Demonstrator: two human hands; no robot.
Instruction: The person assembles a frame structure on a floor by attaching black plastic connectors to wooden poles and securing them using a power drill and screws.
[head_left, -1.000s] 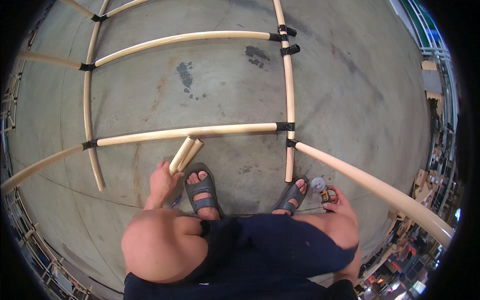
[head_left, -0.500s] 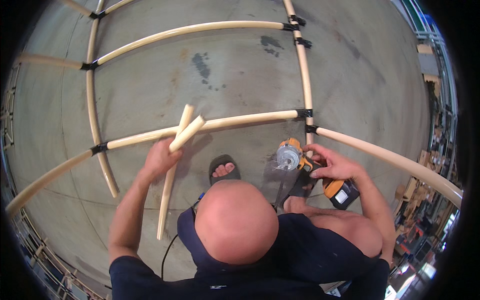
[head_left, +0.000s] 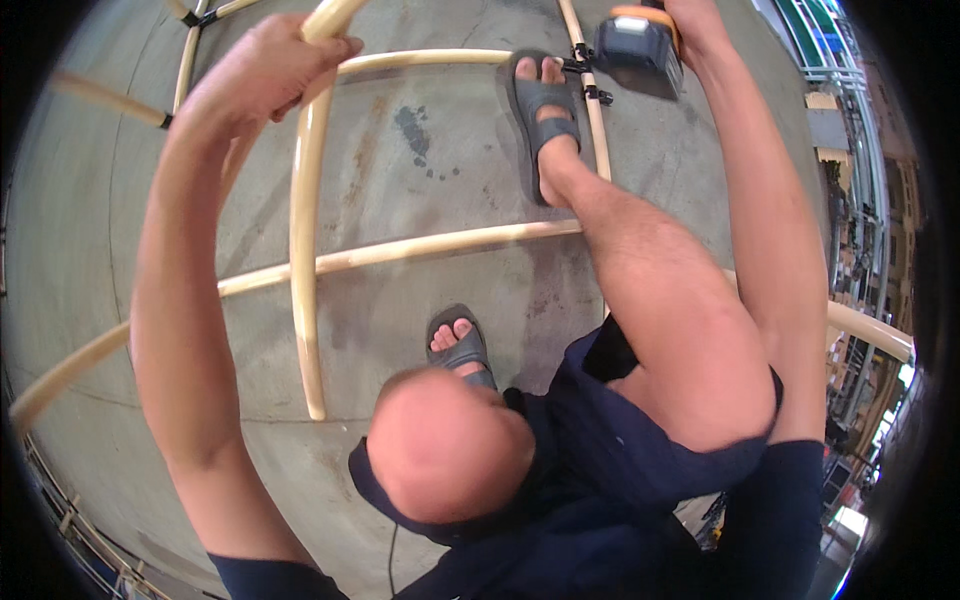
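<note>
At the upper left my left hand [head_left: 270,70] is closed around cream-coloured pipes. One long pipe [head_left: 308,250] hangs from it towards me, passing in front of the frame's near crossbar. Another pipe [head_left: 337,14] sticks out above the fist and runs off the top edge. My right hand [head_left: 697,25] is wrapped round a cordless drill at the upper right; its black battery [head_left: 640,58] and a strip of orange casing show, while the drill's front end is out of view. Beneath both hands lies a frame of cream pipes with black joints, its near crossbar [head_left: 450,242] running left to right.
My right foot [head_left: 545,110] is inside the frame, beyond the near crossbar, close to the right-hand pipe [head_left: 598,140] and its black joint [head_left: 598,96]. My left foot [head_left: 455,340] stands on the near side. Cluttered racks [head_left: 880,200] line the far right.
Both hands have moved forward and up, the left with the pipes, the right with the drill. My right foot has stepped over the near crossbar into the frame.
</note>
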